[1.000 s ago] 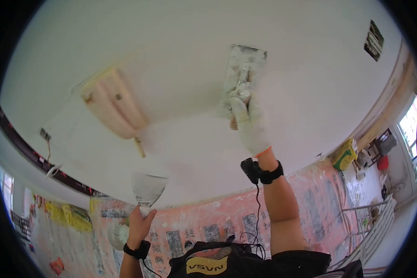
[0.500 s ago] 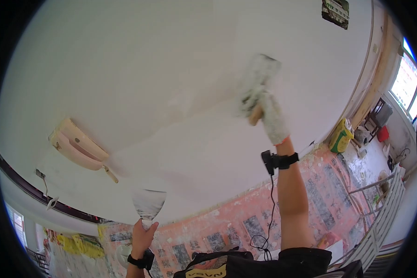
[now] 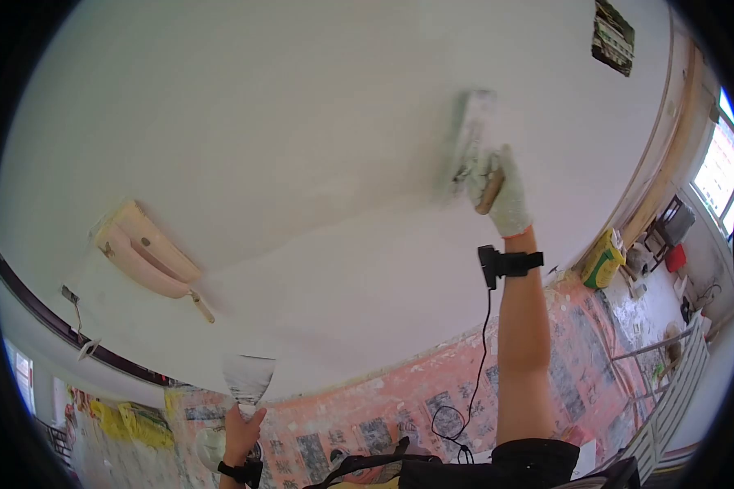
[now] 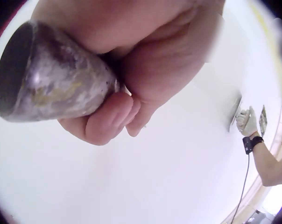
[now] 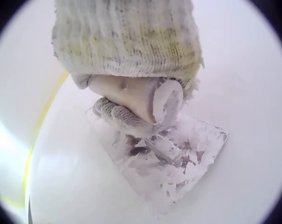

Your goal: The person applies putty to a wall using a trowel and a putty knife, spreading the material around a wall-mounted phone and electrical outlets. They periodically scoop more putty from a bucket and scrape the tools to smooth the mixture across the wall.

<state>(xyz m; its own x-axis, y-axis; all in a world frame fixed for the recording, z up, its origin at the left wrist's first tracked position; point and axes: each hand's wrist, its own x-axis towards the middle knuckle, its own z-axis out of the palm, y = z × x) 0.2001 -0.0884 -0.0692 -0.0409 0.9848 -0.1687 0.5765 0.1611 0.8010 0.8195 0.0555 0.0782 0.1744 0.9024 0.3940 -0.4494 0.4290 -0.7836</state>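
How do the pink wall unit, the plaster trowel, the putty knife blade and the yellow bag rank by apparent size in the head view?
1. pink wall unit
2. plaster trowel
3. putty knife blade
4. yellow bag

The last two look alike, and the bag lies farther off, so their order is unsure.

right hand [image 3: 504,196]: white knit glove, plaster-stained | left hand [image 3: 243,427]: bare | both wrists: black camera straps | right: black cable

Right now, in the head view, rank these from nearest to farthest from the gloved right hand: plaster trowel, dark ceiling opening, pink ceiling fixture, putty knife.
1. Plaster trowel: gripped by the right hand, flat on the ceiling.
2. Dark ceiling opening: up and right.
3. Pink ceiling fixture: far left.
4. Putty knife: lower left, gripped by the left hand.
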